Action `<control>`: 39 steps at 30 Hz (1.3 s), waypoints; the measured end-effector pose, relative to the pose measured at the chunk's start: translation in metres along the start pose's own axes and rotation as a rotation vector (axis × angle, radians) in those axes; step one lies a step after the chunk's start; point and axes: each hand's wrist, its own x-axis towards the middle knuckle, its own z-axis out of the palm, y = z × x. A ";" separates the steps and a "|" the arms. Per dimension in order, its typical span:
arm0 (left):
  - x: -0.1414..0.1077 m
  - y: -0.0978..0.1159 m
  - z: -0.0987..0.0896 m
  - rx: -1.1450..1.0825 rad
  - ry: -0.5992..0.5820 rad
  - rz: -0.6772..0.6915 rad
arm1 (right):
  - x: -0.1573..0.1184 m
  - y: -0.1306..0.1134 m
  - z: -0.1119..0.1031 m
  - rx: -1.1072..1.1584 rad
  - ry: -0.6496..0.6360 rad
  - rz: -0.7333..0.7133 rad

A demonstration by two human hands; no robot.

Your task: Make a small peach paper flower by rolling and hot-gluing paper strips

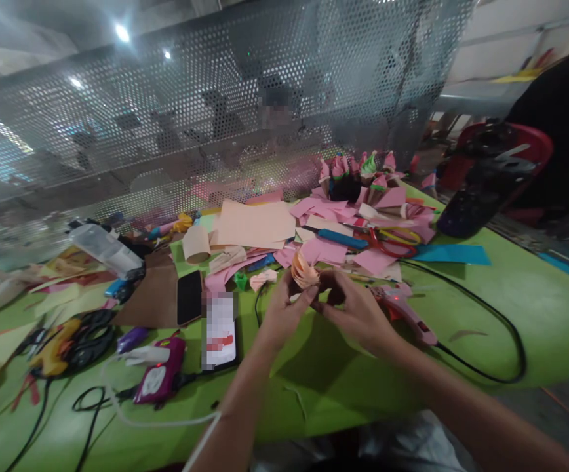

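Observation:
Between my two hands, above the front middle of the green table [324, 406], is a peach paper swirl [304, 270] shaped like soft-serve ice cream. My left hand [287, 303] pinches it from the left, near its lower edge. On the other side, the fingers of my right hand [351, 305] close on its base, partly hiding it. A pink hot glue gun [410, 314] lies just right of my right hand, with a small red light showing. Crumpled pale paper [263, 279] and a small green paper piece [240, 281] lie left of my left hand.
Behind the hands are pink paper scraps [324, 210], a peach sheet [255, 223], a blue-handled cutter [342, 238] and scissors [397, 241]. Finished-looking paper swirls [368, 165] stand farther back. Phones [220, 331], a purple power strip [161, 370] and cables lie left. A dark bottle [481, 183] stands right.

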 end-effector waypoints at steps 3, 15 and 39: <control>0.002 -0.002 -0.001 -0.058 -0.002 -0.026 | 0.000 -0.002 -0.004 0.077 0.097 -0.033; -0.002 -0.003 0.001 -0.239 -0.100 -0.182 | 0.001 0.000 -0.003 0.305 0.105 0.030; 0.007 -0.010 -0.010 -0.201 -0.141 -0.123 | -0.066 0.045 -0.109 -0.679 0.010 0.352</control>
